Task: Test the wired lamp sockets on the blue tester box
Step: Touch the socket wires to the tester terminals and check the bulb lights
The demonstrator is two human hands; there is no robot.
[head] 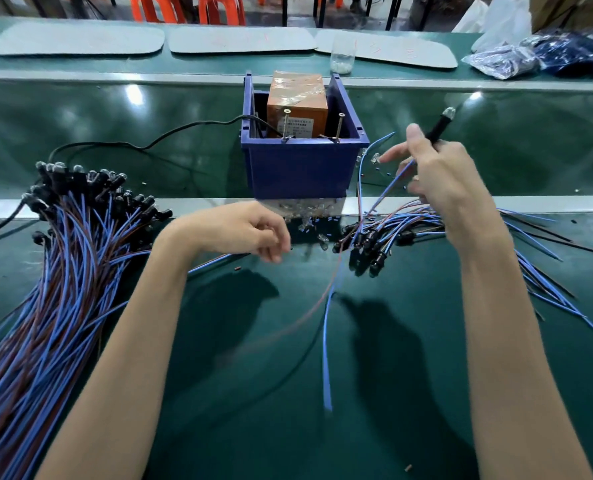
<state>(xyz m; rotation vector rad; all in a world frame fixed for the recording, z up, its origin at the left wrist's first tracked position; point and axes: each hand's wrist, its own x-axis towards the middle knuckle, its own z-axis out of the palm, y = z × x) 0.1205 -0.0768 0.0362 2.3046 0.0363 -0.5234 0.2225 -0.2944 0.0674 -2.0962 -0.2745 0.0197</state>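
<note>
- Centrally, the blue plastic tester box (302, 168) stands on the dark green work surface (253, 393), straddling a pale metal strip. It holds an orange-brown block wrapped in clear tape (297, 105).
- Two long metal screws (340, 125) stand up at the box's front rim, and a black cable (149, 144) runs from the box to the left.
- Right hand (440, 181): raised just right of the box, fingers curled round a black wired lamp socket with a clear bulb at its tip (442, 123). The socket points up and away, and a blue wire (327, 341) trails down towards the camera, blurred.
- Left hand (250, 230): low in front of the box, fingers loosely bent. I cannot tell whether they pinch anything.
- A large bundle of black sockets on blue and brown wires (63, 258) lies at the left. A smaller heap of the same sockets (385, 233) lies beneath the right hand.
- Small loose clear bulbs (309, 225) are scattered at the foot of the box.
- Grey mats (73, 39), a clear jar (342, 58) and plastic bags (502, 60) sit on the far side.
</note>
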